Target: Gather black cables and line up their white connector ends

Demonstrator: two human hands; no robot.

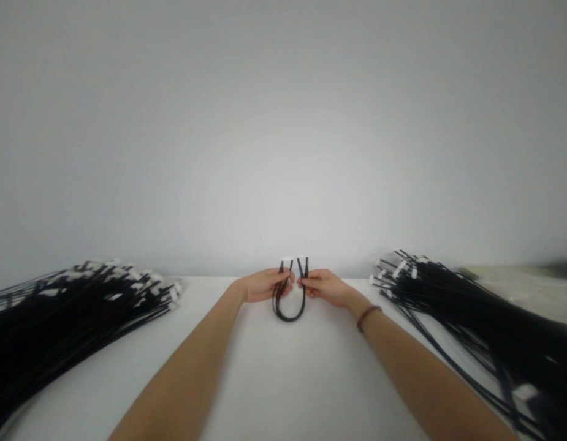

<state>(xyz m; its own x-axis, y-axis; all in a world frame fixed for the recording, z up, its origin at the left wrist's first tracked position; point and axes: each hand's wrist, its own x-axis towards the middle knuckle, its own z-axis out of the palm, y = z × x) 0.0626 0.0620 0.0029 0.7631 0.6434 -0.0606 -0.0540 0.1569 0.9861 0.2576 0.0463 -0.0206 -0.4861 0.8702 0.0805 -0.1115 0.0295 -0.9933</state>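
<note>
Between my two hands a black cable harness [290, 319] hangs in a U-shaped loop, with a white connector at each end pointing up. My left hand [267, 285] pinches the wires just below the left connector [287, 259]. On the other side, my right hand [325, 286] grips the wires below the right connector [302, 257]. The two ends are held close together but apart, above the white table. Parts of the wires are hidden behind my fingers.
A large pile of black cables [76, 324] with white connectors lies at the left. Another such pile [476, 312] spreads along the right. A pale wall [283, 135] rises behind the white table [283, 380]. Something like clear plastic [526, 288] lies beyond the right pile, blurred.
</note>
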